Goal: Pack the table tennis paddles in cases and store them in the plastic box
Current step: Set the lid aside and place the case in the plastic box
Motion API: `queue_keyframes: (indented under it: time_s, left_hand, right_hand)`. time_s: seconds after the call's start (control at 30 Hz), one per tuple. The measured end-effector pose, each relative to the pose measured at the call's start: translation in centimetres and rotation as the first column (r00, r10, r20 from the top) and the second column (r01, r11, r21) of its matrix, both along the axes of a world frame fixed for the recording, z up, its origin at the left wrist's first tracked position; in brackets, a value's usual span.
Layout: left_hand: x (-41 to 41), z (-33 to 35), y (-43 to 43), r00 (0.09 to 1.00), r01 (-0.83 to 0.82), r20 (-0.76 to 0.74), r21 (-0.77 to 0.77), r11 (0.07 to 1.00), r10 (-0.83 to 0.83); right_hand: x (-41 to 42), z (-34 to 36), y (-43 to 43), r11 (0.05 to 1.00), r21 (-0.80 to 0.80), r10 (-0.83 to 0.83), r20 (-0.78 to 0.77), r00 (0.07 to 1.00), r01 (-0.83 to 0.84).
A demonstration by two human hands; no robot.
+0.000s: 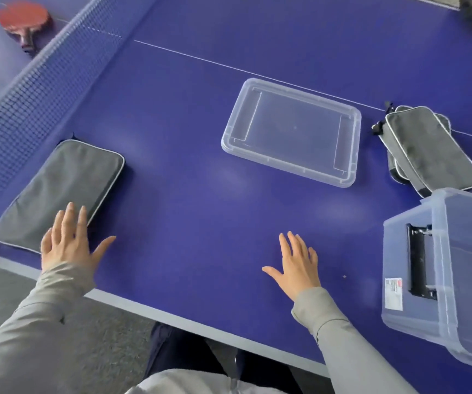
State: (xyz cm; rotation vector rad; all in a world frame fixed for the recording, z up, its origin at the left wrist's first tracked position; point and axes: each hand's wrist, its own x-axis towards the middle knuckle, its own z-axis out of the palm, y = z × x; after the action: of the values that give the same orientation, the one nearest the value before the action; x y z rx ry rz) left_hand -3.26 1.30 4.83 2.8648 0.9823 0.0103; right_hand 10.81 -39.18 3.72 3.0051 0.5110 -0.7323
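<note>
Head cam showed the left hand (68, 241), open flat grip, fingertips on the near end of the grey case (58, 191), its long axis running away toward the net (27, 83), right hand (296, 264) empty.

Big blue ping-pong table (189, 115) takes up pretty much everything here, with thin white lines crossing the top and a pale grey strip along the near edge. The blue mesh net (30, 89) runs diagonally up the left side. Underneath there's speckled grey carpet (92, 348). Soft, even light leaves faint glare patches on the tabletop.
</note>
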Motion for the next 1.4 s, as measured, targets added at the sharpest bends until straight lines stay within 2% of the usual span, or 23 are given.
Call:
queue_keyframes:
  time_s: [0.13, 0.27, 0.4, 0.53, 0.7, 0.77, 0.87, 1.03, 1.1, 1.2, 1.3, 1.4]
  left_hand:
    - [0.4, 0.4, 9.0, 0.987, -0.147, -0.076, -0.087, 0.985, 0.140]
    - [1.7, 0.3, 15.9, 0.968, -0.232, -0.148, -0.234, 0.944, 0.201]
    - [3.1, 0.1, 19.5, 0.953, -0.298, -0.213, -0.525, 0.797, 0.216]
    - [4.0, -0.5, 21.5, 0.956, -0.291, -0.210, -0.621, 0.728, 0.203]
    - [4.5, -0.6, 21.7, 0.910, -0.367, -0.199, -0.795, 0.483, 0.363]
    - [4.8, -0.5, 21.5, 0.899, -0.382, -0.227, -0.827, 0.414, 0.376]
    - [5.0, -0.3, 20.5, 0.887, -0.361, -0.228, -0.885, 0.295, 0.402]
    - [6.0, 1.3, 16.6, 0.857, -0.253, -0.257, -0.965, -0.069, 0.447]
    - [7.0, 1.9, 15.0, 0.892, -0.216, -0.253, -0.967, -0.139, 0.376]
    - [8.9, 3.3, 11.7, 0.937, -0.136, -0.183, -0.976, -0.171, 0.298]
    - [10.7, 4.8, 7.1, 0.934, -0.078, -0.154, -0.968, -0.237, 0.323]
    - [12.0, 6.1, 1.2, 0.908, -0.062, -0.183, -0.949, -0.310, 0.376]
  right_hand:
    - [-1.0, 0.4, 10.5, 0.997, 0.078, 0.017, -0.026, 1.000, -0.015]
    - [-2.2, 0.4, 22.8, 0.975, 0.215, 0.069, -0.076, 0.995, -0.051]
    - [-3.7, 0.3, 32.7, 0.914, 0.387, -0.032, -0.232, 0.972, 0.122]
    - [-4.3, 0.2, 38.0, 0.828, 0.454, -0.154, -0.379, 0.912, 0.328]
    - [-3.4, 0.1, 41.4, 0.707, 0.456, -0.252, -0.551, 0.796, 0.540]
    - [-3.0, 0.4, 41.8, 0.640, 0.459, -0.280, -0.607, 0.744, 0.616]
    - [-2.4, 1.2, 40.8, 0.603, 0.490, -0.280, -0.609, 0.742, 0.630]
    - [-0.4, 3.4, 35.7, 0.591, 0.539, -0.241, -0.591, 0.769, 0.600]
    - [0.2, 4.5, 33.1, 0.576, 0.575, -0.225, -0.571, 0.789, 0.581]
    - [0.9, 6.1, 29.0, 0.544, 0.618, -0.264, -0.517, 0.814, 0.568]
    - [1.0, 7.9, 25.0, 0.401, 0.692, -0.356, -0.486, 0.798, 0.600]
    - [-0.5, 9.3, 20.1, 0.138, 0.731, -0.512, -0.525, 0.680, 0.669]
